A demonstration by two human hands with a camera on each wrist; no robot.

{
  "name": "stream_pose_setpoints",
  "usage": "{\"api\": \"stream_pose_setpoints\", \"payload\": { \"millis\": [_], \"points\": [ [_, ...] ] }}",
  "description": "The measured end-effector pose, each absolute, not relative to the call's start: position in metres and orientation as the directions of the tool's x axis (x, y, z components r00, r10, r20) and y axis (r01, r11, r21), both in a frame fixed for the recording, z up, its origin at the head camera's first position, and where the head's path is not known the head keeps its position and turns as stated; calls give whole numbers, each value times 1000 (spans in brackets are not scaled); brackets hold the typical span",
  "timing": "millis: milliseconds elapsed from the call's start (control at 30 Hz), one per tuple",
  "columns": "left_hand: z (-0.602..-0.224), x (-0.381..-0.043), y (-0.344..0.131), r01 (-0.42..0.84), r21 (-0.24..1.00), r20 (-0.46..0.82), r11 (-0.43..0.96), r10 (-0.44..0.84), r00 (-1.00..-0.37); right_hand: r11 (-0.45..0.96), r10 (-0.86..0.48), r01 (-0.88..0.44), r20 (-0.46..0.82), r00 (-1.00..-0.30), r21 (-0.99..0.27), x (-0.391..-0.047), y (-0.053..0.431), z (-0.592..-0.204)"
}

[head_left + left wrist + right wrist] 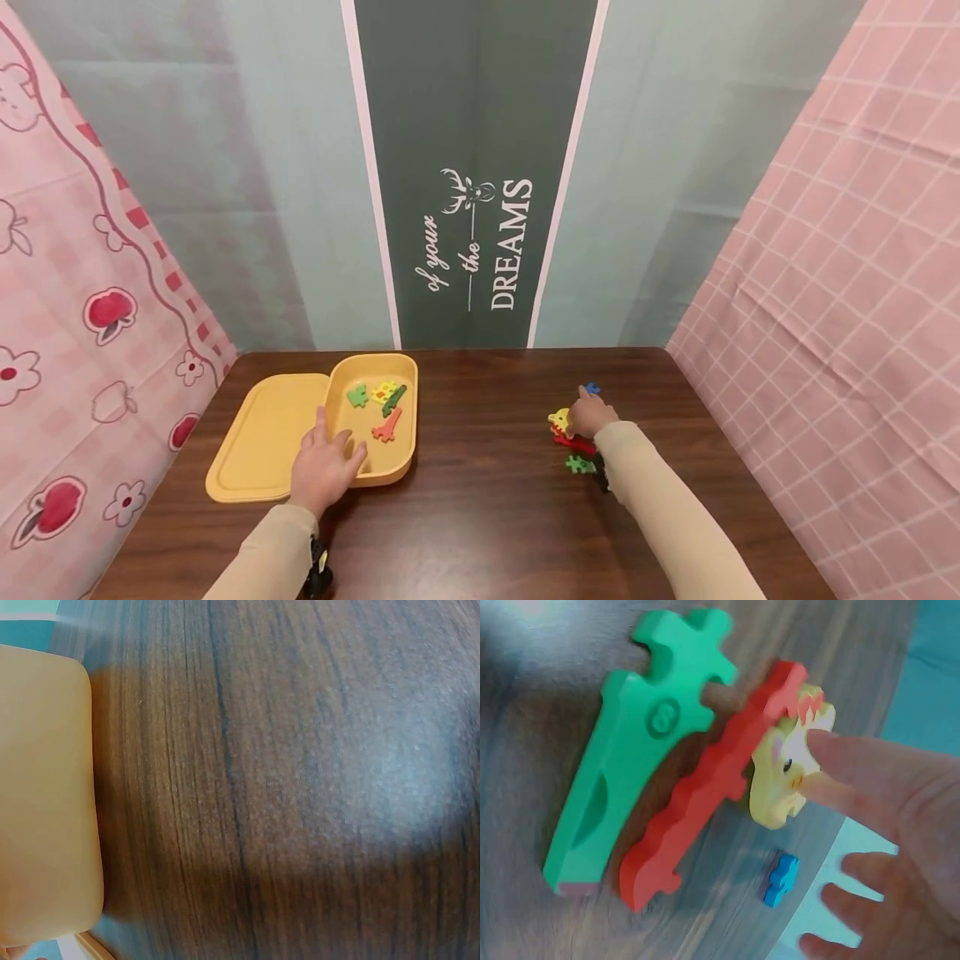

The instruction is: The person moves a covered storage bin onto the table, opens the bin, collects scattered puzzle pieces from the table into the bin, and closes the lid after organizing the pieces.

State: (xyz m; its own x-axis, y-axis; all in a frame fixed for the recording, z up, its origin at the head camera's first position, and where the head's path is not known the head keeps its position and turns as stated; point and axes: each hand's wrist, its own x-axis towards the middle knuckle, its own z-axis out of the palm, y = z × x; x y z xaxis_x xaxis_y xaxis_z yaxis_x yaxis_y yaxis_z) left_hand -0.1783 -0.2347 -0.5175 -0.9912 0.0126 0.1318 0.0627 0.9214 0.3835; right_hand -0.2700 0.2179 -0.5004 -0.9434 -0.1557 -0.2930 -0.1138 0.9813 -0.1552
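Note:
My right hand [592, 414] reaches down at the right of the table. Its thumb and index finger pinch a yellow animal-head puzzle piece [769, 787] with a dark eye and orange edging. Alongside that piece lie a long wavy red puzzle piece [712, 784] and a green one [630, 765] marked 8. A small blue piece [782, 880] sits farther back. On the left, my left hand [322, 467] spreads its fingers over the near left corner of a yellow box [412, 433]. Only the box's outer wall shows large in the left wrist view.
Inside the box lie a green piece [357, 396], a yellow spotted piece [384, 392], a dark green piece [393, 402] and an orange-red piece [387, 427]. A flat yellow lid [258, 442] lies left of the box. Fabric curtains [847, 292] border the table's back and sides.

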Motion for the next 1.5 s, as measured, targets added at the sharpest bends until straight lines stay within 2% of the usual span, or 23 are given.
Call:
{"api": "stream_pose_setpoints", "payload": {
  "millis": [100, 367, 600, 800, 1200, 1500],
  "points": [
    [-521, -177, -234, 62, 389, 127, 919, 13, -992, 976, -130, -77, -263, -956, -203, -268, 220, -502],
    [-522, -177, -231, 61, 377, 127, 924, 14, -992, 958, -102, 11, -377, -921, -286, -268, 228, -511],
    [-520, -177, -228, 50, 365, 102, 930, 14, -995, 961, -153, -20, -467, -871, -278, -268, 229, -505],
    [-513, -183, -228, 65, 362, 127, 930, 20, -992, 970, -131, -6, -506, -852, -242, -269, 226, -494],
    [-506, -181, -236, 52, 363, 124, 931, 7, -992, 968, -102, 5, -410, -906, -251, -282, 218, -509],
    [-519, -181, -237, 46, 366, 98, 929, 11, -995, 967, -51, 58, -413, -909, -247, -278, 211, -511]
  ]
}}
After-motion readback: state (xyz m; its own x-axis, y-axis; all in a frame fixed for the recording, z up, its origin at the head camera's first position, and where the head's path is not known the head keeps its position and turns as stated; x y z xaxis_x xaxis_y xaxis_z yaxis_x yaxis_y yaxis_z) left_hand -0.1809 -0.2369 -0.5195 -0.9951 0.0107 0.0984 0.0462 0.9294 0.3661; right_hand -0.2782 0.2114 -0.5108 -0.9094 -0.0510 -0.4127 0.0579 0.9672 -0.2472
